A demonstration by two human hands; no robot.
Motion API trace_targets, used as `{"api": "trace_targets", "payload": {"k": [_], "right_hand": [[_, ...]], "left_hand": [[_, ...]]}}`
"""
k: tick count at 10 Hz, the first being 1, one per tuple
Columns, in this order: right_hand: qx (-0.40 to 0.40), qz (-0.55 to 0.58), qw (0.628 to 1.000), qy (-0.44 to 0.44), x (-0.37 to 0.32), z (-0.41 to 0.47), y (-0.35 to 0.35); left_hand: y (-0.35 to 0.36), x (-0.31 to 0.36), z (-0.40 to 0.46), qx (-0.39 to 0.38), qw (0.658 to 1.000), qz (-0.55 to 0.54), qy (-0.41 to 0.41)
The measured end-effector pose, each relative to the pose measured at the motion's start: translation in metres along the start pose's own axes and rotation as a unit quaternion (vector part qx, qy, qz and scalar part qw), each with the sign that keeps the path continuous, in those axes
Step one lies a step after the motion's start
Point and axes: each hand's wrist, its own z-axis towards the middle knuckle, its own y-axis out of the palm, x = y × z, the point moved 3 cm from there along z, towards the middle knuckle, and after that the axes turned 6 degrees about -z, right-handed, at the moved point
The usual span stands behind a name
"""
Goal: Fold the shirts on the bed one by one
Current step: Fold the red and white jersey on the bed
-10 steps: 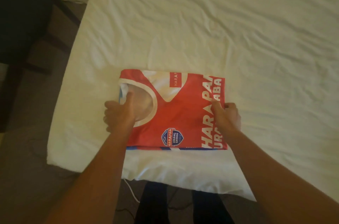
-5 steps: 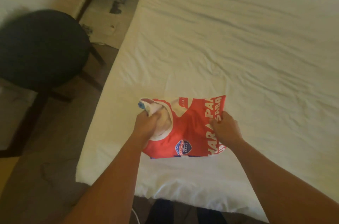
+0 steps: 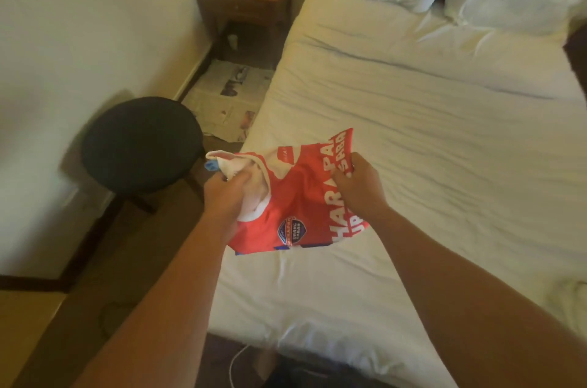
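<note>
The left hand (image 3: 227, 194) grips the collar side of the folded red shirt (image 3: 298, 200) and the right hand (image 3: 359, 184) pinches its lettered edge; it now hangs lifted off the bed (image 3: 413, 149), probably folded and headed aside.

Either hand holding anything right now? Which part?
Both hold the folded red shirt: left hand grips its collar end, right hand pinches the lettered edge.

Red shirt (image 3: 305, 206) with white lettering (dark blue badge), white bed (image 3: 413, 140), black stool (image 3: 139, 143).
</note>
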Motion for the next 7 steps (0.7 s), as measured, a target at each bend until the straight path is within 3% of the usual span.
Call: {"api": "trace_targets", "payload": {"k": [2,4,5,6,7], "right_hand": [[-0.03,-0.046,0.994,-0.093,-0.048,-0.01,-0.026],[-0.065,-0.066,0.984,-0.155,-0.063,-0.044,-0.03],[-0.097,-0.064,0.978,-0.176,-0.062,-0.07,-0.026],[-0.131,-0.066,0.969,-0.199,-0.058,-0.095,-0.015],[-0.167,-0.082,0.955,-0.232,-0.057,-0.123,0.0]], "left_hand": [[-0.02,0.011,-0.068,0.057,0.997,-0.038,0.031],[-0.058,-0.006,-0.127,0.129,0.983,-0.063,0.112],[-0.071,-0.019,-0.161,0.176,0.977,-0.08,0.088],[-0.089,-0.037,-0.195,0.22,0.969,-0.115,0.01],[-0.112,-0.063,-0.23,0.262,0.957,-0.127,0.003]]}}
